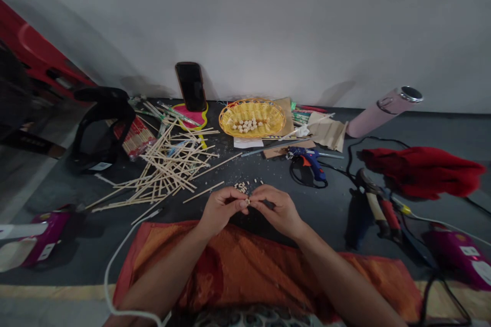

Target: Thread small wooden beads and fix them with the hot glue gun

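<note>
My left hand (224, 208) and my right hand (278, 208) meet over the near middle of the dark table. Their fingertips pinch a small cluster of short wooden stick pieces (247, 202) between them. The cluster is partly covered by the fingers. Just beyond my fingertips lie several loose short stick pieces (241, 187). Farther back, a yellow wicker basket (251, 110) holds several similar small pale clusters (247, 125). A pile of long thin wooden sticks (169, 168) is spread to the left of my hands.
A blue glue gun (314, 163) with its cord lies right of centre, near pliers (379, 204) and a red cloth (425, 171). A pink bottle (379, 112) and a phone (191, 86) stand by the wall. An orange cloth (253, 265) lies under my forearms.
</note>
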Available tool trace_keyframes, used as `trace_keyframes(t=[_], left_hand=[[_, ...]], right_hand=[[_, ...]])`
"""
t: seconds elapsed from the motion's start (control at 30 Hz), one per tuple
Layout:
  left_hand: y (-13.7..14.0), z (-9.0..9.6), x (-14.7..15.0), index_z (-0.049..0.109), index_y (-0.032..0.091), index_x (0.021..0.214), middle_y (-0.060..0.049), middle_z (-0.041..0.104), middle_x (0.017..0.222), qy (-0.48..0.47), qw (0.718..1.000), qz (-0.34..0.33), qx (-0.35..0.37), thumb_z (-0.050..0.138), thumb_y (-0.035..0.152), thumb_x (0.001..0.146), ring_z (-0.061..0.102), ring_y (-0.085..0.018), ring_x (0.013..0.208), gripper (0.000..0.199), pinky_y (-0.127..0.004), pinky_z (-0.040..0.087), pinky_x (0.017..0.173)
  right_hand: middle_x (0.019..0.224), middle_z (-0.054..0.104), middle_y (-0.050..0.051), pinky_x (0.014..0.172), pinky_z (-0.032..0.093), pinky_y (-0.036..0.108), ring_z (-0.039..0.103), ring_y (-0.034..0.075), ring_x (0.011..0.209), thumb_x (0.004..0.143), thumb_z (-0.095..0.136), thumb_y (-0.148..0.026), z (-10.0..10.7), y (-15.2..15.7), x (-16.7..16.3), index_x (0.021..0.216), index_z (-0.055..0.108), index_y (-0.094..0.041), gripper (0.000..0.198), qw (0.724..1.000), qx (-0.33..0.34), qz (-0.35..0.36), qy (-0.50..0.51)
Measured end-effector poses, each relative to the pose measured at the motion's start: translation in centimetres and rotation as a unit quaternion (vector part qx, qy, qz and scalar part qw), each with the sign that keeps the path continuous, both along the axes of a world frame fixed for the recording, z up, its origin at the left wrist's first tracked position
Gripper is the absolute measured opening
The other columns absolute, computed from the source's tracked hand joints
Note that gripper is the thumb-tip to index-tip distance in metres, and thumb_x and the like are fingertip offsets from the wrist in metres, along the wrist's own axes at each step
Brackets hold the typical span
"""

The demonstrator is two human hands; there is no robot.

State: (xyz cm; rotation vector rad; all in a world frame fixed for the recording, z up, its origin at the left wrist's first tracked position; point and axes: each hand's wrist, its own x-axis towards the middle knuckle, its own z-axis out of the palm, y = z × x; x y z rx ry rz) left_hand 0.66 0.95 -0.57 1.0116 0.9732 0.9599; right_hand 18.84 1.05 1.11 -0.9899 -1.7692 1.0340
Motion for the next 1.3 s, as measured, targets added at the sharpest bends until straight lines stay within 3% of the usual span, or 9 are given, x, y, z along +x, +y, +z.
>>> trace_keyframes(t=[0.2, 0.37, 0.6, 0.77, 0.9, 1.07, 1.3], left_hand=[[0.1, -0.2, 0.1, 0.066, 0.014, 0.081, -0.001, 0.066, 0.068, -0.049, 0.998, -0.002, -0.034, 0.07, 0.025, 0.073, 0.061, -0.011, 0.058, 0.014, -0.023, 0.047, 0.061], [0.3, 0.0, 0.1, 0.066, 0.014, 0.086, -0.003, 0.066, 0.08, -0.095, 0.992, 0.005, -0.078, 0.07, 0.025, 0.074, 0.061, -0.011, 0.061, 0.017, -0.026, 0.051, 0.063], [0.3, 0.1, 0.1, 0.057, 0.016, 0.1, -0.001, 0.063, 0.075, -0.111, 0.989, -0.028, -0.093, 0.07, 0.022, 0.074, 0.059, -0.01, 0.059, 0.03, -0.024, 0.051, 0.058], [0.4, 0.4, 0.1, 0.049, 0.018, 0.113, 0.001, 0.06, 0.071, -0.111, 0.987, -0.056, -0.098, 0.071, 0.022, 0.072, 0.056, -0.008, 0.053, 0.047, -0.022, 0.049, 0.054], [0.4, 0.4, 0.2, 0.051, 0.017, 0.113, -0.001, 0.061, 0.072, -0.115, 0.986, -0.057, -0.105, 0.07, 0.026, 0.074, 0.056, -0.009, 0.055, 0.044, -0.022, 0.049, 0.054], [0.3, -0.4, 0.1, 0.063, 0.013, 0.092, -0.003, 0.061, 0.074, -0.109, 0.984, -0.069, -0.121, 0.068, 0.033, 0.076, 0.056, -0.009, 0.058, 0.026, -0.022, 0.048, 0.056], [0.2, -1.4, 0.0, 0.067, 0.012, 0.072, -0.001, 0.06, 0.061, -0.086, 0.987, -0.074, -0.116, 0.071, 0.031, 0.073, 0.054, -0.008, 0.052, 0.02, -0.021, 0.043, 0.055]], right_hand=[[0.085, 0.068, 0.005, 0.076, 0.05, 0.03, 0.063, 0.016, 0.082, 0.085, 0.06, -0.025, -0.4, 0.2, 0.3, 0.092, 0.069, -0.023, 0.011, 1.0, -0.018, -0.003, 0.016], [0.093, 0.067, 0.005, 0.074, 0.05, 0.028, 0.062, 0.015, 0.083, 0.085, 0.06, -0.027, -1.3, 0.3, 0.5, 0.102, 0.066, -0.023, 0.019, 0.996, -0.072, -0.029, 0.041], [0.103, 0.061, 0.006, 0.077, 0.049, 0.028, 0.059, 0.015, 0.087, 0.082, 0.063, -0.031, -1.4, 0.5, 0.4, 0.115, 0.058, -0.021, 0.034, 0.991, -0.113, 0.041, 0.056], [0.1, 0.061, 0.006, 0.079, 0.048, 0.029, 0.058, 0.014, 0.086, 0.083, 0.062, -0.028, -0.9, 0.6, 0.6, 0.112, 0.061, -0.022, 0.03, 0.994, -0.065, 0.075, 0.043], [0.094, 0.063, 0.006, 0.083, 0.048, 0.032, 0.059, 0.015, 0.089, 0.087, 0.058, -0.026, -0.7, 0.5, 0.5, 0.108, 0.064, -0.023, 0.023, 0.996, -0.01, 0.083, 0.023], [0.09, 0.063, 0.007, 0.078, 0.049, 0.031, 0.058, 0.016, 0.086, 0.085, 0.06, -0.025, -0.8, 0.4, 0.5, 0.106, 0.065, -0.02, 0.022, 0.999, 0.044, 0.031, -0.009], [0.087, 0.063, 0.006, 0.074, 0.05, 0.028, 0.058, 0.014, 0.082, 0.085, 0.06, -0.021, -1.0, 0.1, 0.3, 0.103, 0.065, -0.02, 0.019, 0.997, 0.067, 0.041, -0.025]])
